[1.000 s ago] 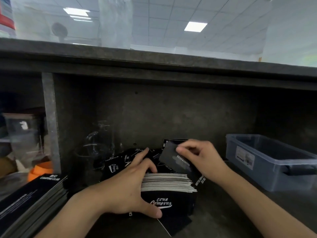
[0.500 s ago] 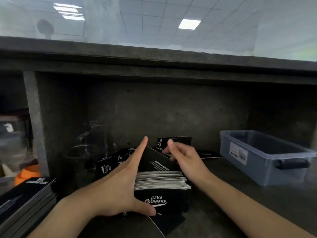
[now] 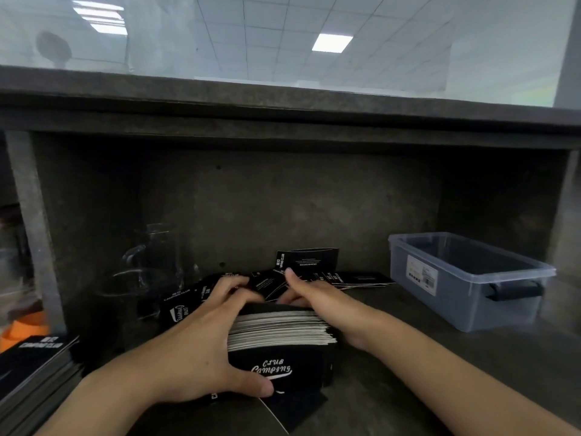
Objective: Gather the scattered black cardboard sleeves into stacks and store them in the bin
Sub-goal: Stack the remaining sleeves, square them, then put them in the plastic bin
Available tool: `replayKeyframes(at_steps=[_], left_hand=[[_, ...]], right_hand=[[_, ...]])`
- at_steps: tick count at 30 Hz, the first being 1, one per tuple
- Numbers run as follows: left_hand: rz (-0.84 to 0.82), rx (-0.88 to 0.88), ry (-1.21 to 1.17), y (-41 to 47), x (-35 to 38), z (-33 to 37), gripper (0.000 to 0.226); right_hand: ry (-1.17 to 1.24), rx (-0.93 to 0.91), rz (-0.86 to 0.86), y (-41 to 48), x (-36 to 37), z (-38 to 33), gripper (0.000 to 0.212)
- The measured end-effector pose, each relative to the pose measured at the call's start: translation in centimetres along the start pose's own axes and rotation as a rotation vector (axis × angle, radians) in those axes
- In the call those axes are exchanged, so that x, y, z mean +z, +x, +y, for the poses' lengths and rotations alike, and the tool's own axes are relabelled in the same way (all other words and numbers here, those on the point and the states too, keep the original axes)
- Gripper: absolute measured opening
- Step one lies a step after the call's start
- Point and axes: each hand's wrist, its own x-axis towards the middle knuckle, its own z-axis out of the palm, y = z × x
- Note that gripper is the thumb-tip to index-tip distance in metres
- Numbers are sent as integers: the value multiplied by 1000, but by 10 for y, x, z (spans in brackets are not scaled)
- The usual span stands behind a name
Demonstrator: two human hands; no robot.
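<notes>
My left hand [image 3: 201,350] grips the stack of black sleeves [image 3: 279,332] standing on edge on the surface [image 3: 408,388]: thumb pressed low on the printed front face, fingers [image 3: 229,284] bent over the top. My right hand [image 3: 327,303] braces the stack's other end, its fingers curled over the far top edge and the thumb lifted. Just beyond my fingertips lie loose sleeves [image 3: 314,262], one propped against the back wall. The clear plastic bin [image 3: 456,306] sits well off to the right of my right hand. Another pile of sleeves [image 3: 34,366] lies left of my left wrist.
</notes>
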Motion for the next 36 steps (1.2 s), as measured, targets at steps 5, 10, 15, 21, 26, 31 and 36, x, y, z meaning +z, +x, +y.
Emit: replayKeyframes(at_steps=[5,10,15,21,26,31,36], left_hand=[[-32,-44,46,-1,-1,0,69],[-58,-74,1,-2,-1,2,63],[-67,-74,-17,-2,-2,3,61],[-70,-64,-26,-1,-1,1,61],[-68,-63,-32,-2,-1,1,62],[-70,-59,-21,-2,-1,1,61],[-64,-62,12,-2,0,0,61]], right_hand=[[-85,-156,124,18,-17,15,34],[-970,28,455,32,-87,64,64],[-946,213,472,40,-110,82,52],[-1057,78,464,51,-104,84,39],[-891,21,307,42,-102,78,44],[-1015,-231,416,34,-88,56,26],[-348,-363,497,23,-79,34,12]])
